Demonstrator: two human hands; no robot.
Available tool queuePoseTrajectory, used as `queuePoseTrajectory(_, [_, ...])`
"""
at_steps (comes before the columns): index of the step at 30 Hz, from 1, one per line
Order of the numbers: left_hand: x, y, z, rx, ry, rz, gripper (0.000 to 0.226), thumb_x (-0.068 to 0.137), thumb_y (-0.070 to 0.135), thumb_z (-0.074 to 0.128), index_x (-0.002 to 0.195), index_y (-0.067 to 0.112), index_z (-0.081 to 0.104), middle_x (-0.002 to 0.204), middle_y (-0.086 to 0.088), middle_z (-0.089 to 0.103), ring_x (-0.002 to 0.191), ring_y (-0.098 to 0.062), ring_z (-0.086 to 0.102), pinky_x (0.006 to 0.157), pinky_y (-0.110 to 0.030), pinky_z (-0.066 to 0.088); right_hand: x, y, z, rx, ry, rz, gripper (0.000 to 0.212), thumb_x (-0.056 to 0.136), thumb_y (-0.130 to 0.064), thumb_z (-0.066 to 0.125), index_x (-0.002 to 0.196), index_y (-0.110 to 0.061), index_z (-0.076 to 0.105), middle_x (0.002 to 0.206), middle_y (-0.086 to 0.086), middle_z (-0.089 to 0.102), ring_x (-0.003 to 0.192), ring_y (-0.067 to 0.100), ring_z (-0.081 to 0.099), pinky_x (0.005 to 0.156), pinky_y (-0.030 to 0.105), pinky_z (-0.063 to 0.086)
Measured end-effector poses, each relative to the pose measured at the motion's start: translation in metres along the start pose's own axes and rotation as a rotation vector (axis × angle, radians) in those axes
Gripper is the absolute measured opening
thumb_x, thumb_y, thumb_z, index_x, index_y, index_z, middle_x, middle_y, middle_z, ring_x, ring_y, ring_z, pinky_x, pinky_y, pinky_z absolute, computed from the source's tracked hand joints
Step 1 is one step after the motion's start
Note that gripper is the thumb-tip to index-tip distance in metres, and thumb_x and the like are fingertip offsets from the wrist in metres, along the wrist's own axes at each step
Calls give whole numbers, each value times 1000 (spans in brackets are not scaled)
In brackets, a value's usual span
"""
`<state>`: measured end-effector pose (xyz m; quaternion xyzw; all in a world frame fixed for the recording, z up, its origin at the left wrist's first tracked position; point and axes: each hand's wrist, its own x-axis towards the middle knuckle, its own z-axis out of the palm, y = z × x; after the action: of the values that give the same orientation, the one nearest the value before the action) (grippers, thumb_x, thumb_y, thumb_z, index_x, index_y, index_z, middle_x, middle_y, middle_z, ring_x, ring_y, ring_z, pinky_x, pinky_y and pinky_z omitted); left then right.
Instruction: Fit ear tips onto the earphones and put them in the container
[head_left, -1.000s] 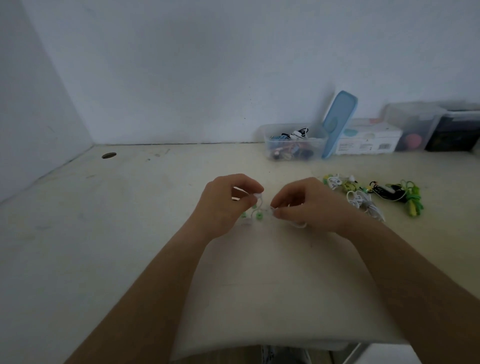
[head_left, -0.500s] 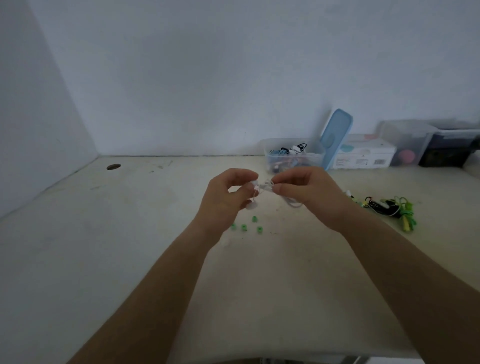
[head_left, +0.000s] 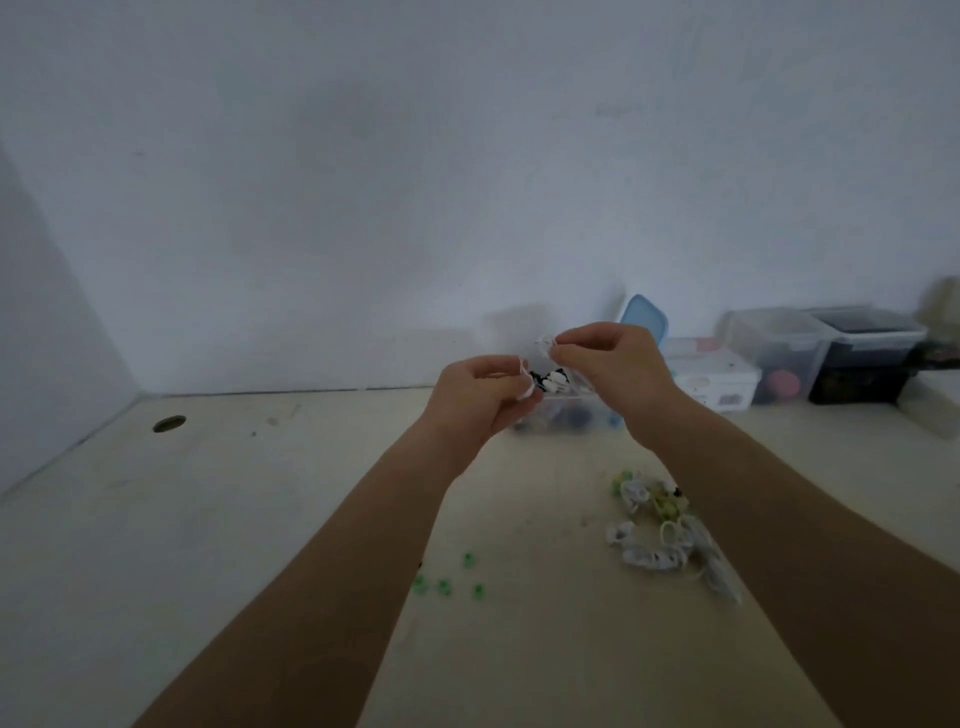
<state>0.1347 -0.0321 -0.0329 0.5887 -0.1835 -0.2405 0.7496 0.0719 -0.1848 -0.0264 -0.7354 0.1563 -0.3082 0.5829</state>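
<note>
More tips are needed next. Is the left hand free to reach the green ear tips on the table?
Probably not yet: the left hand is pinching the white earphones; the ear tips lie uncovered.

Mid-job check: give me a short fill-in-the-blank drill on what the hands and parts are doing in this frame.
1. Both hands, left hand and right hand, pinch a white wired earphone raised ____ the clear plastic container.
2. The small loose ear tips lying on the beige table are ____ in colour.
3. The container's light blue lid leans against the ____.
4. The pile of tangled white and yellow-green earphones lies beside the person's ____ forearm.

Missing words: above; green; wall; right
</note>
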Motion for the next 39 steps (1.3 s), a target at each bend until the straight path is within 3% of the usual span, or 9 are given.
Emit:
queuePoseTrajectory(7, [96, -17, 5, 606, 176, 178, 14, 81, 0, 73, 92, 10, 72, 90, -10, 73, 83, -30, 72, 80, -39, 61, 80, 26, 5, -295, 38, -58, 7, 81, -27, 79, 85, -24, 74, 79, -12, 71, 74, 2, 65, 65, 16, 46])
queuePoseTrajectory(13, [123, -25, 2, 1088, 83, 215, 43, 93, 32, 66, 129, 10, 61, 125, -5, 65, 111, -20, 62, 95, -30, 47, 106, 49, 3, -681, 4, -84, 27, 86, -23, 70, 113, -18, 69, 106, -1, 71, 95, 14, 65, 87, 27, 52])
queuePoseTrajectory(16, [109, -26, -5, 1060, 143, 275, 37, 97, 27, 58, 131, 12, 61, 130, -4, 64, 115, -16, 60, 98, -24, 41, 94, 47, 1, -648, 25, -112, 29, 92, -12, 57, 117, -16, 70, 117, 1, 69, 107, 16, 63, 96, 28, 49])
queuePoseTrajectory(22, [62, -29, 1, 993, 107, 340, 25, 94, 18, 60, 116, 17, 72, 116, 1, 71, 101, -9, 64, 92, -19, 44, 57, 37, -24, -570, 10, -84, 26, 91, -6, 53, 103, -18, 74, 99, -4, 72, 84, 7, 63, 65, 4, 39])
queuePoseTrajectory(27, [11, -41, 28, 993, 7, 349, 18, 90, 20, 64, 102, 22, 78, 97, 8, 73, 87, -5, 63, 76, -11, 40, 9, 26, -58, -519, -24, -72, 20, 86, -8, 60, 91, -20, 75, 88, -4, 72, 88, 12, 66, 82, 24, 51])
queuePoseTrajectory(29, [-6, -50, 39, 1047, -58, 340, 18, 91, 19, 65, 103, 21, 77, 102, 10, 71, 83, -1, 59, 73, -6, 37, -8, 28, -73, -534, -49, -49, 18, 85, -9, 62, 86, -22, 75, 83, -5, 71, 84, 12, 65, 81, 27, 50])
queuePoseTrajectory(33, [-30, -75, 55, 1110, -137, 257, 21, 89, 15, 64, 105, 24, 74, 110, 7, 70, 90, -6, 60, 90, -23, 49, -43, 35, -102, -570, -208, 32, 14, 86, -12, 67, 89, -24, 73, 80, -6, 71, 73, 10, 65, 69, 23, 47])
queuePoseTrajectory(36, [-44, -87, 59, 1143, -154, 194, 27, 81, 10, 64, 99, 28, 72, 104, 5, 62, 92, -12, 59, 87, -27, 50, -69, 43, -112, -665, -380, 64, 9, 83, -20, 74, 90, -24, 77, 84, -7, 75, 78, 9, 69, 71, 20, 50])
queuePoseTrajectory(39, [-53, -97, 60, 1280, -298, 144, 32, 77, 19, 69, 107, 31, 70, 106, 2, 52, 101, -19, 58, 91, -31, 47, -91, 51, -112, -746, -456, 39, 9, 77, -26, 79, 84, -31, 76, 81, -13, 70, 76, 0, 63, 70, 16, 45])
